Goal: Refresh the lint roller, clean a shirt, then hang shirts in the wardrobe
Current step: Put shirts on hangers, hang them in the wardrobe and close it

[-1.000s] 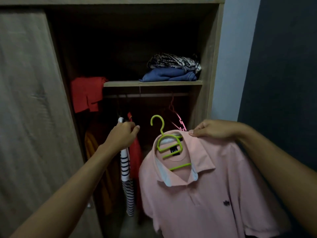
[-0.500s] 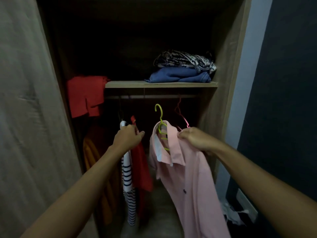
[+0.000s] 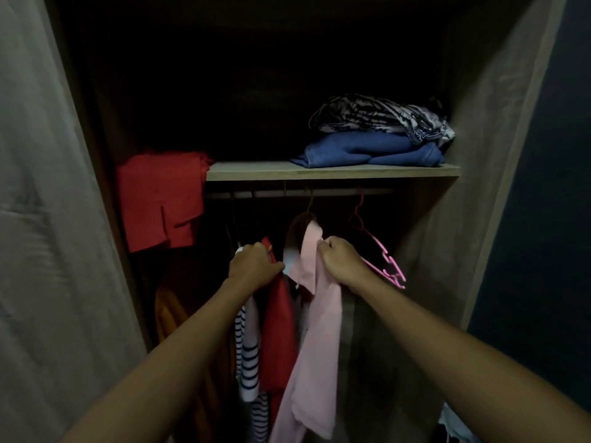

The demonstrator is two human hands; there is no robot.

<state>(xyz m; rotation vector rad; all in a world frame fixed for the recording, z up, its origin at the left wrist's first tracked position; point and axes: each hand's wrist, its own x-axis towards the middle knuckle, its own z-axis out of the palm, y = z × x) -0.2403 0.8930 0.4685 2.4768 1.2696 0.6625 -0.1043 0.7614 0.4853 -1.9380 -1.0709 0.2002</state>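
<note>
A pink polo shirt [image 3: 321, 314] hangs edge-on inside the open wardrobe, its green hanger hook [image 3: 310, 203] up at the rail [image 3: 335, 192]. My right hand [image 3: 340, 262] grips the shirt's shoulder near the collar. My left hand [image 3: 254, 265] holds the tops of a striped shirt [image 3: 248, 356] and a red shirt [image 3: 278, 330], keeping them to the left of the pink one.
An empty pink hanger [image 3: 380, 254] hangs on the rail at the right. Folded blue and patterned clothes [image 3: 377, 139] lie on the shelf [image 3: 332, 171]. A red garment [image 3: 160, 199] hangs at the left, an orange one [image 3: 169, 311] below it. The sliding door [image 3: 48, 219] stands at the left.
The pink shirt turned edge-on and moved up into the wardrobe, its hanger hook now at the rail. My view moved closer. My left hand stayed on the hanging shirts.
</note>
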